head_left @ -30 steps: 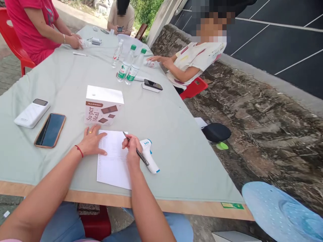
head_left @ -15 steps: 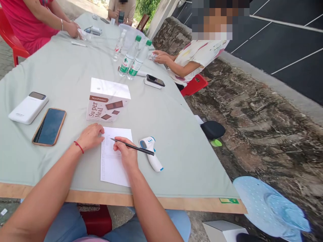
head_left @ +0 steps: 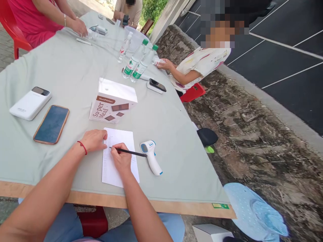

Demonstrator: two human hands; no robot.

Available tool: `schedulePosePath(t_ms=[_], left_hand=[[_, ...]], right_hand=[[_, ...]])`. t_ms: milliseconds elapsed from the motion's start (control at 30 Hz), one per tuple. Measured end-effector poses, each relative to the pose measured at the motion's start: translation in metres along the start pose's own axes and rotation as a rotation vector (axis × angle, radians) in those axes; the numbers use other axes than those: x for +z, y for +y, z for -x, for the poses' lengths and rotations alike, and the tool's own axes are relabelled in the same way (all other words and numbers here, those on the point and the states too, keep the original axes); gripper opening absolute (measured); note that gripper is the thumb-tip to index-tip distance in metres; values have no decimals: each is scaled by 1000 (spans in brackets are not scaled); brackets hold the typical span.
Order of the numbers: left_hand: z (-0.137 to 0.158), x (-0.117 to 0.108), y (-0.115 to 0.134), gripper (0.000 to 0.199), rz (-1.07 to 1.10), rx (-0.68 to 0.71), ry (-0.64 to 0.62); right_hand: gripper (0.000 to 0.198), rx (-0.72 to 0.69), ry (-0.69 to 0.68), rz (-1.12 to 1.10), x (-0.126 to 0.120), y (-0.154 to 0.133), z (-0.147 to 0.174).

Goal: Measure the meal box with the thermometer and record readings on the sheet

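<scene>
A sheet of white paper with fine printed lines lies on the cloth-covered table in front of me. My left hand, a red string bracelet at its wrist, rests palm down at the sheet's upper left edge, thumb and fingers apart. Gripped in my right hand is a black pen, its tip at the left part of the page. To the right of the pen lies a white and blue infrared thermometer. Behind the paper stands a white and brown "Super Meal" box.
A phone and a white power bank lie on the left. Several water bottles and a second phone are farther back. Other people sit around the table. A light blue hat is beyond its right corner.
My right hand has moved left across the page, and the pen lies flatter with its tip lower. My left hand stays at the sheet's edge. The view has shifted slightly.
</scene>
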State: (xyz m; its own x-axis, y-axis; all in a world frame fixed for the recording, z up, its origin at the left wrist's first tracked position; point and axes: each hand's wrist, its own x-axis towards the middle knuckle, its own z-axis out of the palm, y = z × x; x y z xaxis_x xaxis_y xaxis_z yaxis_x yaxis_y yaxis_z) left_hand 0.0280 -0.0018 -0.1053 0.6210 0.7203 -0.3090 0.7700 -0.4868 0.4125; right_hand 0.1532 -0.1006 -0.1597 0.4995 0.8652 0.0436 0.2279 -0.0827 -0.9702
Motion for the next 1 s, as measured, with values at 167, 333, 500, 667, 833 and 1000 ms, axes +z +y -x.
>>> schedulePosePath(t_ms=[167,333,500,667,833,1000], left_hand=[[-1,1,0,26,1,-4,-7],[-1,1,-1,25,-6,5,-4],[-1,2,-1,25,3,6,-4],[-1,3,-1,25,6,8,-1],[-1,2,0,24,1,4,-2],[-1,3,-1,26,1,8,-6]], right_hand=[[14,3,-20,33,1,1,0],[14,-3,-30,64,1,1,0],[13,-10,-44,70,0,0,1],[12,5,-44,64,0,-2,2],[14,13,-16,53,0,-3,2],[13,1,-25,73,0,-2,2]])
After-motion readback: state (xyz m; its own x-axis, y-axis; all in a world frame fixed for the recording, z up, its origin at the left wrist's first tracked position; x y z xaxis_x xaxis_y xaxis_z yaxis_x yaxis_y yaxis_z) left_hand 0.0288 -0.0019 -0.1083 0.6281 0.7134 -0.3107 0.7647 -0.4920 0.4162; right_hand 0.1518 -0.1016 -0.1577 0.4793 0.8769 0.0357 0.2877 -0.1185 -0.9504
